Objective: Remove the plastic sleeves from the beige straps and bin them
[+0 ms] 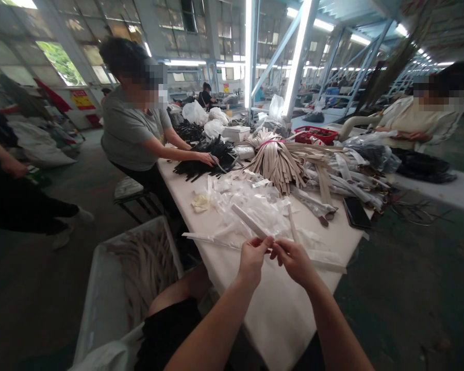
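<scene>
My left hand (pixel 254 258) is closed in a pinch on a pale flat strip (pixel 249 220), which slants up and away to the left over the table. Close beside it, my right hand (pixel 293 259) is also pinched, its fingertips at the strip's near end. Whether the strip sits in a clear sleeve is too blurred to tell. Beyond my hands lies a loose heap of clear plastic sleeves (pixel 251 193). One long white sleeve (pixel 211 239) reaches out to the left, and another pale strip (pixel 328 262) lies beneath my right wrist.
A big bundle of beige straps (pixel 274 159) stands mid-table, with black straps (pixel 204 159) under a co-worker's hands to its left. A phone (pixel 357 212) rests at the right edge. On the floor at left, a white bin (pixel 90 288) holds beige straps. Another person sits at right.
</scene>
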The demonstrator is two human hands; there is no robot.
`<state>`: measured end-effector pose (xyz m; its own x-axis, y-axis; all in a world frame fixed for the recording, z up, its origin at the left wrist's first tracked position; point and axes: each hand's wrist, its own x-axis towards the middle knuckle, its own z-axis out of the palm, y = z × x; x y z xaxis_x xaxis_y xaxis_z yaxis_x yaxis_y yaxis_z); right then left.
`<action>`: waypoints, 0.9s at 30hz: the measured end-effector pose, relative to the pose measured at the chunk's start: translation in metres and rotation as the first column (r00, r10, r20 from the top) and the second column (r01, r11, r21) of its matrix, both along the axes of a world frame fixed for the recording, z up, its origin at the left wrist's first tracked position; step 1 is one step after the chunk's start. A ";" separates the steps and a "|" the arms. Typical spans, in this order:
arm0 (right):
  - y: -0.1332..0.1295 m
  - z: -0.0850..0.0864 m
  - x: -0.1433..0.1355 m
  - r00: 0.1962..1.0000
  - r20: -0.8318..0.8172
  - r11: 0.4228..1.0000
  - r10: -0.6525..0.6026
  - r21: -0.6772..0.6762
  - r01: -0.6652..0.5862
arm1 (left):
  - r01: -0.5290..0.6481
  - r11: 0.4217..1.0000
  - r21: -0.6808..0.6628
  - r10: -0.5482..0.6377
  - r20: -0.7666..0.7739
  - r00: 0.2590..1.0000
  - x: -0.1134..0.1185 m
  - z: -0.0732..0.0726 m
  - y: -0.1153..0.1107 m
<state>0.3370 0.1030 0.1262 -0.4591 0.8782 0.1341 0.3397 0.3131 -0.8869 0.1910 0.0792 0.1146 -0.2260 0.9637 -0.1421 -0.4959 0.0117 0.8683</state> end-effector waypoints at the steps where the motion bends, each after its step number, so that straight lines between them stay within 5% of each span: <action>1: 0.000 0.000 -0.002 1.000 -0.024 1.000 0.007 -0.017 -0.008 | 0.030 1.000 0.000 -0.030 0.013 0.999 0.002 -0.001 -0.001; 13: -0.013 -0.007 -0.009 0.992 -0.127 0.987 0.001 -0.158 -0.021 | 0.235 0.970 0.053 -0.241 0.146 0.960 0.005 -0.002 -0.011; 21: -0.029 0.015 0.006 0.993 -0.080 0.985 0.083 -0.142 -0.094 | -0.043 0.980 0.197 0.051 -0.033 0.998 -0.009 0.049 -0.021; 27: -0.027 0.022 -0.002 0.993 -0.111 0.993 0.033 -0.105 -0.045 | -0.030 0.975 0.220 0.058 -0.124 0.991 -0.003 0.054 -0.032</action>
<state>0.3354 0.0763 0.1481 -0.4808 0.8721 0.0909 0.2290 0.2250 -0.9471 0.1877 0.0474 0.1687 -0.2717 0.9569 0.1021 -0.3759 -0.2032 0.9041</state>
